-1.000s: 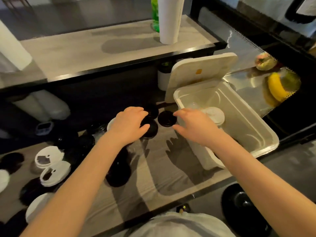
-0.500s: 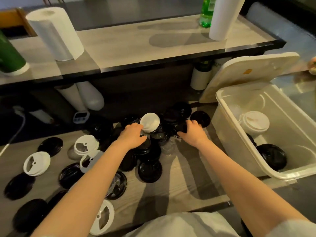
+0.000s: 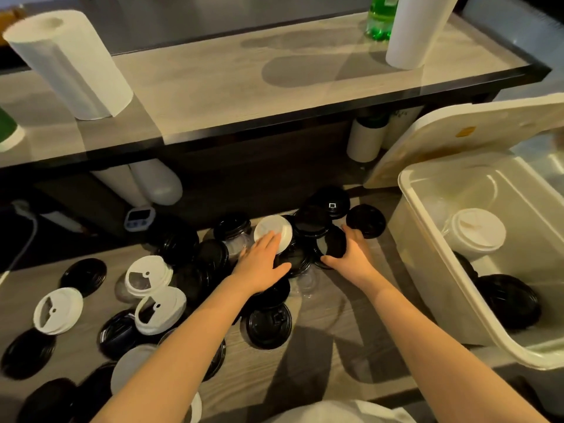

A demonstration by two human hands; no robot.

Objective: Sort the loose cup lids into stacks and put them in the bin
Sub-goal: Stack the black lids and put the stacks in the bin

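Over a dozen black lids (image 3: 268,325), at least four white lids (image 3: 272,231), two paper towel rolls (image 3: 68,65), one bin (image 3: 409,227)

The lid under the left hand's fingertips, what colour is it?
White. The lid under the left hand shows best in the head view.

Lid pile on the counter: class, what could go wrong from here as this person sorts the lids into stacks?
1. Mixed stacks: the left hand rests on a white lid while the right hand grips a black lid in one overlapping pile, and a clear lid lies half hidden beneath, easily gathered unnoticed.
2. Lids swept off: the left forearm passes over loose lids near the counter front edge and might knock them down.
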